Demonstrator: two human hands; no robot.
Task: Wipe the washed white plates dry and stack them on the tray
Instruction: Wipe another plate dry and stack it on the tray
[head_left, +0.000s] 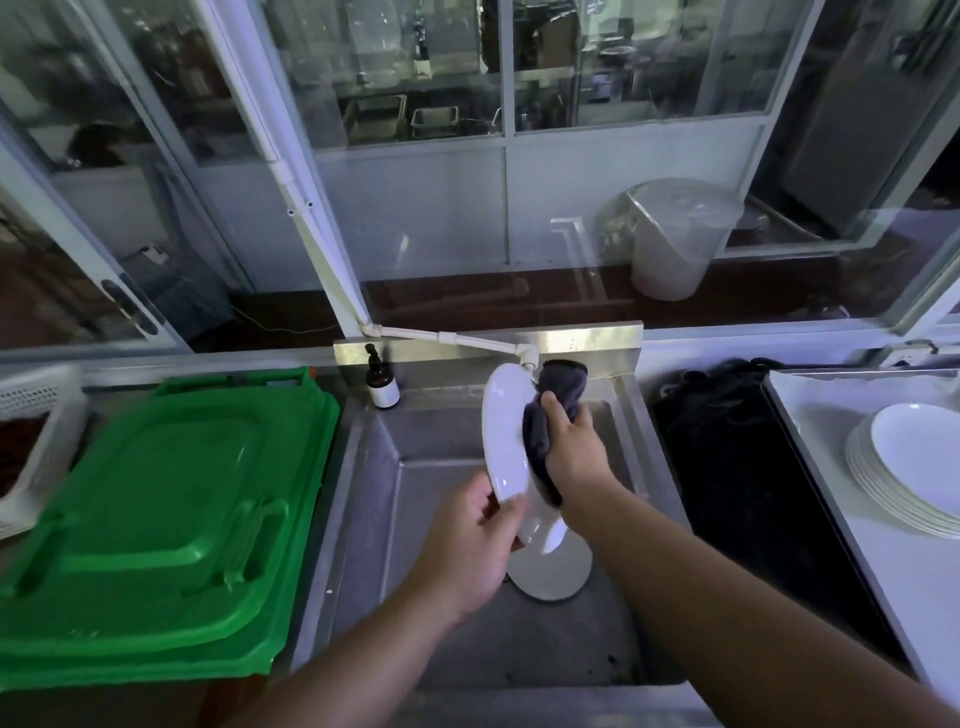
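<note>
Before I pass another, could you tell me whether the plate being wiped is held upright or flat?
Upright: the plate stands on edge over the sink.

Dim glass partitions (405, 67) behind steel sink (384, 467)

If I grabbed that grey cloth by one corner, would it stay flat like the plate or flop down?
Probably flop. The grey cloth already bunches and folds around the right hand, and its lower end hangs limp against the white plate. It likely feels light too, as a few fingers hold it. The plate keeps its shape, held at its rim by the left hand.
</note>
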